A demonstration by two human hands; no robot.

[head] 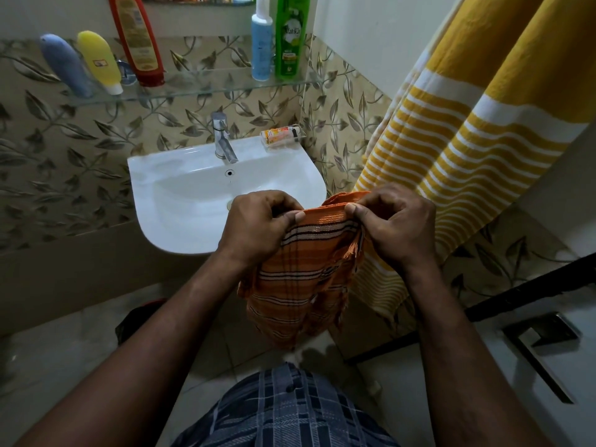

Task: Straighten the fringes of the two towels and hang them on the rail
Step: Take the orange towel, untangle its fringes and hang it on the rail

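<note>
Two hands: both raised in front of the body, each closed on the top edge of the same cloth.
Shirt [290, 411]: blue plaid, lowest in the head view, nearest the camera.
Left hand [258, 225]: thumb and fingers pinched shut on the left part of the orange towel's upper edge.
Right hand [395, 224]: fingers clamped on the right part of that edge, fringe threads hanging just below the grip.
Orange towel [300, 272]: striped with dark and pale lines, bunched, hanging from both hands in front of the basin; not hung.
Yellow towel [477, 133]: white-striped, hanging at right beside the right hand; its support is out of view.
Washbasin [180, 201]: white, behind the hands, chrome tap [222, 140] at its back.
Glass shelf [225, 83]: above the basin, carrying a green bottle [292, 37] and other toiletry bottles.
</note>
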